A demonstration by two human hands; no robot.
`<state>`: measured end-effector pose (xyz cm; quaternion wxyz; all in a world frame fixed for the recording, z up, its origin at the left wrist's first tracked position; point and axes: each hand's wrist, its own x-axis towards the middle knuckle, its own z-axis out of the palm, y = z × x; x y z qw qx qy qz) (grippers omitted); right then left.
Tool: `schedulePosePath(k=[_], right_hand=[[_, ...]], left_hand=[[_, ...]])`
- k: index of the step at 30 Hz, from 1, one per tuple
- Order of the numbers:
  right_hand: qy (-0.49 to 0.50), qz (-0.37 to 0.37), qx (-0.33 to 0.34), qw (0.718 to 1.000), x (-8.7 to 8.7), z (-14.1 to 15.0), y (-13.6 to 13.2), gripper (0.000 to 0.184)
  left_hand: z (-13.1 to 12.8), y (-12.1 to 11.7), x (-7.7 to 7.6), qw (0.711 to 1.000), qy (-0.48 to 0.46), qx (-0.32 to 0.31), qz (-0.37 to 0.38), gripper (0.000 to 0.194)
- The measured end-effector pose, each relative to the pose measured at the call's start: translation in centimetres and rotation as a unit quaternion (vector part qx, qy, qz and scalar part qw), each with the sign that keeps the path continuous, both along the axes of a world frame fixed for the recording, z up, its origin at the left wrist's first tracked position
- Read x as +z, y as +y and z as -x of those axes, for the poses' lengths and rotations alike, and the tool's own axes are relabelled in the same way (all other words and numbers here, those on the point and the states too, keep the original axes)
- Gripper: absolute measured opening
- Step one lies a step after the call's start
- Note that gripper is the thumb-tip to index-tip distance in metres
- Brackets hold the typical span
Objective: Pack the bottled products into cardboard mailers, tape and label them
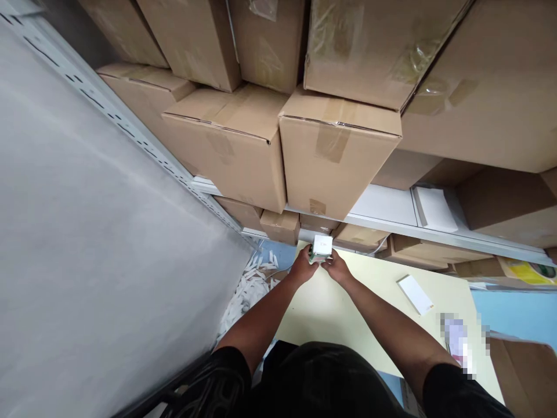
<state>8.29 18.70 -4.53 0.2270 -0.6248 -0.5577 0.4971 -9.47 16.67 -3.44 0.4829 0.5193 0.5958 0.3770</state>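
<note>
Small white-and-green box (322,248): between the two hands, over or at the far end of the pale-yellow tabletop (328,310); whether its base touches the surface, cannot tell. White face upward with small dark marking, too fine to read; green shows lower down.

Step in hand, as judged: steadying the box two-handed. Any shift of it would call for both hands moving together, with even side pressure.

Left hand (304,265): fingers curled in against the box's left side, open only about as far as the box demands. Right hand (337,268): partly closed, fingers bent at the right side and near lower edge. Hands near one another, box clamped between; fingertips on its far side hidden.

Outward: white flat carton (415,294) lies on the tabletop, off to the right, well apart from both hands. Beyond it, a blurred-out item (456,338), identity not readable. Past the table's left edge, white strips (248,296) in a loose heap. Ahead, metal shelving (387,204) bearing taped cardboard boxes (335,154); a white item (436,209) sits on the same shelf. Grey wall (100,232) along the left.
</note>
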Motion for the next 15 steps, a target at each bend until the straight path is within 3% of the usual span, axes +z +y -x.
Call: schedulePosePath(k=[8, 11, 15], right_hand=[[-0.041, 0.054, -0.022, 0.997, 0.7, -1.8, -2.0, 0.062], [-0.063, 0.074, -0.017, 0.995, 0.8, -3.9, -4.3, 0.054], [-0.069, 0.060, 0.026, 0.995, 1.1, -7.6, -7.8, 0.035]], left_hand=[[0.4, -1.6, -0.1, 0.995, 0.059, 0.039, 0.071, 0.075], [0.7, -4.2, -0.5, 0.989, 0.070, 0.070, 0.107, 0.071], [0.2, -9.7, -0.9, 0.982, 0.080, 0.108, 0.134, 0.062]])
